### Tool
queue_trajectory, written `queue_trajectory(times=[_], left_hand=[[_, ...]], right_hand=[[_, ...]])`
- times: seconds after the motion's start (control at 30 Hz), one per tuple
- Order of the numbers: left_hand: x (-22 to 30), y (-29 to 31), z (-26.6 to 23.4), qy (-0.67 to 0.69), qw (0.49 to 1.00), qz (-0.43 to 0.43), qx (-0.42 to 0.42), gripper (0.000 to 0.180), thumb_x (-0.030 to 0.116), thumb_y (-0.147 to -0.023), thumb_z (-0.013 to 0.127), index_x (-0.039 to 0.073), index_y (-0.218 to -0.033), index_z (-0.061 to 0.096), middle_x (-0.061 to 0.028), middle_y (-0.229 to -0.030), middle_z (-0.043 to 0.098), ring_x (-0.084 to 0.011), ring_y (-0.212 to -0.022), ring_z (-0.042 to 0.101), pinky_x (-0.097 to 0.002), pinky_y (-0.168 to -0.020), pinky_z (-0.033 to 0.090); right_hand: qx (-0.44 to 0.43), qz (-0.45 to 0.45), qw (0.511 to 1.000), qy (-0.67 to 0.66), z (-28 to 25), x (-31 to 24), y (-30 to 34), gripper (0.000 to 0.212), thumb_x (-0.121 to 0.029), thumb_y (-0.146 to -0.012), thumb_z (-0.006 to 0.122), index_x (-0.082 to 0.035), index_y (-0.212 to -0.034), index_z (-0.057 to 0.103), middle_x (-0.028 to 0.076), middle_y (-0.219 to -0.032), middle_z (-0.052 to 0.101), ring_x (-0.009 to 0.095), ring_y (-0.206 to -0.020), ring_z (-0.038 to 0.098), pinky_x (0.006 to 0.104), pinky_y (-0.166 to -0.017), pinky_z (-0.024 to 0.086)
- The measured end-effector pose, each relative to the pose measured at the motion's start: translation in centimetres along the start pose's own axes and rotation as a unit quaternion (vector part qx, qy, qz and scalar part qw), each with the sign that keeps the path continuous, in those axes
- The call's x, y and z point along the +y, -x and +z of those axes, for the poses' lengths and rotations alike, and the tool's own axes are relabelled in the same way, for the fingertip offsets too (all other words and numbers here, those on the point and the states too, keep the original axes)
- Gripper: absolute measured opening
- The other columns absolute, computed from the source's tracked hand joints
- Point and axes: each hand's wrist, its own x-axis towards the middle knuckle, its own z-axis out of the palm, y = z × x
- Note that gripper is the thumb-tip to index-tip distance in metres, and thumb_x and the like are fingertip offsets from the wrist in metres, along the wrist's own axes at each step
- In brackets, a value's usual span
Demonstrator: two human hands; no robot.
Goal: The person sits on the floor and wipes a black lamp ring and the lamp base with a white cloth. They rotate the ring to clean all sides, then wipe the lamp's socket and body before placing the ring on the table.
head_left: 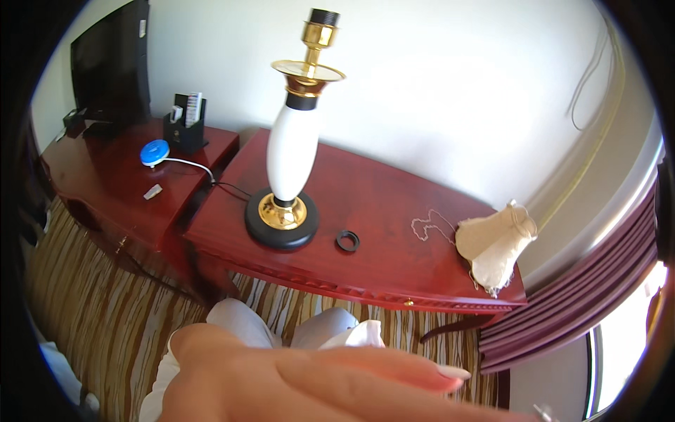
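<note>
My left hand (281,383) is very close to the camera along the lower edge, its fingers stretched out to the right. No object shows in it, and its lower part is cut off. My right hand cannot be made out. Beyond, on a red-brown desk (380,190), stands a lamp base (292,151) with a white body, gold fittings, a round black foot and a bare black socket on top. Just right of its foot lies a black ring (347,241). A cream fabric lampshade (496,246) lies tipped over at the desk's right end, beside a thin pale chain (430,225).
Left of the desk, a second red-brown cabinet (105,176) carries a television (112,63), a black holder (185,126) with remotes, a blue round device (155,152) with a white cord and a small white piece (152,191). Purple curtains (576,274) hang at right. The carpet (105,302) is striped.
</note>
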Motion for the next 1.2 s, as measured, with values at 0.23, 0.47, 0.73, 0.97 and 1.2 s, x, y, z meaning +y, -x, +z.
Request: queue_trajectory(times=[0.23, 0.47, 0.73, 0.97, 1.2], left_hand=[[1.0, -0.3, 1.0, -0.024, 0.999, -0.04, 0.005, 0.059, 0.042, -0.088, 0.054, -0.001, -0.127, 0.044, -0.0201, -0.136, 0.041, -0.0309, -0.127, 0.039, -0.0437, -0.104, 0.029], [2.7, 1.3, 1.2, -0.024, 0.999, -0.047, 0.014, 0.057, 0.036, -0.089, 0.054, -0.001, -0.13, 0.041, -0.0194, -0.138, 0.04, -0.0297, -0.129, 0.037, -0.043, -0.105, 0.027], [4.0, 1.1, 2.6, -0.087, 0.992, -0.088, 0.022, 0.055, 0.03, -0.09, 0.053, -0.001, -0.133, 0.037, -0.0186, -0.139, 0.038, -0.0284, -0.131, 0.035, -0.0421, -0.107, 0.024], [1.0, 6.5, 0.3, -0.323, 0.913, -0.205, 0.14, 0.054, 0.025, -0.092, 0.052, -0.001, -0.136, 0.034, -0.0179, -0.141, 0.036, -0.0273, -0.132, 0.033, -0.0414, -0.108, 0.021], [-6.8, 22.5, 1.0, -0.157, 0.812, -0.472, 0.304, 0.049, 0.023, -0.09, 0.058, 0.001, -0.131, 0.041, -0.009, -0.125, 0.051, -0.0175, -0.111, 0.049, -0.0339, -0.097, 0.037]], right_hand=[[-0.041, 0.026, 0.999, 0.002, 3.4, 0.4, -0.4, 0.044, -0.009, -0.085, 0.046, -0.006, -0.129, 0.041, 0.014, -0.115, 0.056, 0.03, -0.106, 0.055, 0.0424, -0.093, 0.045], [-0.046, 0.066, 0.997, -0.014, 3.0, 0.9, -1.2, 0.042, -0.02, -0.091, 0.043, -0.008, -0.131, 0.038, 0.015, -0.126, 0.049, 0.034, -0.117, 0.048, 0.0482, -0.1, 0.037], [-0.057, 0.03, 0.998, -0.023, 2.4, 2.3, -2.0, 0.045, -0.028, -0.092, 0.045, -0.009, -0.132, 0.04, 0.013, -0.127, 0.05, 0.032, -0.116, 0.047, 0.0455, -0.101, 0.036], [-0.106, -0.002, 0.992, -0.071, 3.0, 2.2, -1.6, 0.041, -0.025, -0.092, 0.046, -0.012, -0.13, 0.042, 0.011, -0.125, 0.053, 0.032, -0.115, 0.05, 0.0481, -0.098, 0.038], [-0.184, 0.069, 0.974, 0.111, 3.3, 1.8, -1.2, 0.033, -0.015, -0.094, 0.045, 0.001, -0.123, 0.049, 0.012, -0.118, 0.057, 0.023, -0.115, 0.049, 0.0372, -0.099, 0.036]])
